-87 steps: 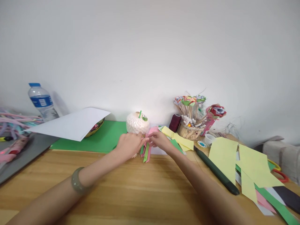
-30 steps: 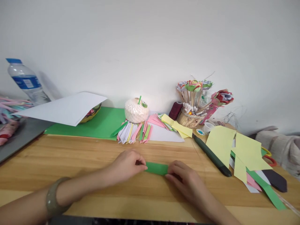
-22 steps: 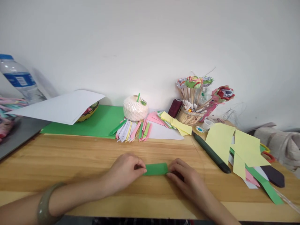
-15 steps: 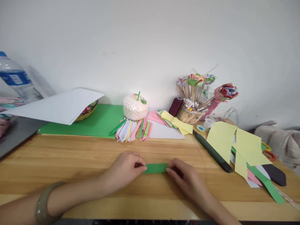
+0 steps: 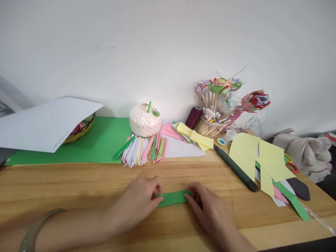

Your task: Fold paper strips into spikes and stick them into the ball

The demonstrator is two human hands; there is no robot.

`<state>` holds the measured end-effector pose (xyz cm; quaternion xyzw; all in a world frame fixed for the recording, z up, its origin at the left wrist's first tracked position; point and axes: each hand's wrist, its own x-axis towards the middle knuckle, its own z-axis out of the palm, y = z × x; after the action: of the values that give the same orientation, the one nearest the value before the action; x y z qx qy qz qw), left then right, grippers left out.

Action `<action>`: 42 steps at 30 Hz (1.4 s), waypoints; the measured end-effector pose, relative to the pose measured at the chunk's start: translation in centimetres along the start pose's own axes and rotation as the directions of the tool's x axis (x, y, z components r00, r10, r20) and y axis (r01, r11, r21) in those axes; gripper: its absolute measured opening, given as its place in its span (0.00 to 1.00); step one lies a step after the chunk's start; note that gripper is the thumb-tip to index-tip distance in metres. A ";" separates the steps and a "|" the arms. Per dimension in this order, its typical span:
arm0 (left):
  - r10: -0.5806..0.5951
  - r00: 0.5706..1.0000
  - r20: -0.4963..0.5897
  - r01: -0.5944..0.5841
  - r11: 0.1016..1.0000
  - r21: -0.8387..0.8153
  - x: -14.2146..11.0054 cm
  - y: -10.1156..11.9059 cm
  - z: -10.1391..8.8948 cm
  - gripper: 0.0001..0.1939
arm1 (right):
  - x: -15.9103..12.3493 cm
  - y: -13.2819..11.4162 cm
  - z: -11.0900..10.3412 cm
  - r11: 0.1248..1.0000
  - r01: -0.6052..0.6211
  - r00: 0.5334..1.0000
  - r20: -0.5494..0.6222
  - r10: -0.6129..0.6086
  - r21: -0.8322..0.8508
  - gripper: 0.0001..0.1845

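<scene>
A short green paper strip (image 5: 173, 198) stretches between my two hands, low over the front of the wooden table. My left hand (image 5: 140, 197) pinches its left end between thumb and fingers. At the other end, my right hand (image 5: 210, 206) grips the strip the same way. Beyond the hands lies a row of folded paper strips (image 5: 140, 148) in white, pink, yellow and green. A white foam-netted ball (image 5: 145, 121) with a green stem stands right behind that row.
Green sheets (image 5: 105, 136) and a white sheet (image 5: 49, 120) over a basket lie at left. Paper flowers (image 5: 220, 85) stand in a wooden holder (image 5: 208, 126) near a thread spool (image 5: 193, 117). At right are a dark green utility knife (image 5: 237, 169), yellow paper (image 5: 244, 152) and gloves (image 5: 304, 152).
The view has swung slightly to the right. Both hands still hold the green strip, which now tilts a little, its right end higher.
</scene>
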<state>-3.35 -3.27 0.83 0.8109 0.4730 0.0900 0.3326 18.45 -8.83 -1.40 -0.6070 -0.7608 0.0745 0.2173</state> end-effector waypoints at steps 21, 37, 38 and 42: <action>0.082 0.997 0.015 -0.083 0.995 0.056 -0.2 -0.2 -0.1 0.02 | 0.6 -0.6 -0.3 0.982 -0.185 0.978 0.097 0.182 0.027 0.08; 0.205 0.976 0.067 -0.213 0.966 0.145 -0.5 -0.4 -0.1 0.11 | 0.6 -0.9 -0.3 0.977 -0.213 0.975 0.071 0.212 0.009 0.09; 0.219 0.973 0.071 -0.227 0.963 0.148 -0.5 -0.5 -0.2 0.12 | 0.5 -0.9 -0.3 0.977 -0.213 0.975 0.072 0.212 0.015 0.09; 0.270 0.958 0.098 -0.283 0.946 0.161 -0.5 -0.8 -0.3 0.16 | 0.6 -1.0 -0.3 0.965 -0.261 0.960 0.109 0.257 0.027 0.09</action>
<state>-4.31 -3.32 0.68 0.8978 0.3480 0.0640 0.2622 17.61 -8.55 -0.58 -0.6920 -0.6834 0.1496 0.1781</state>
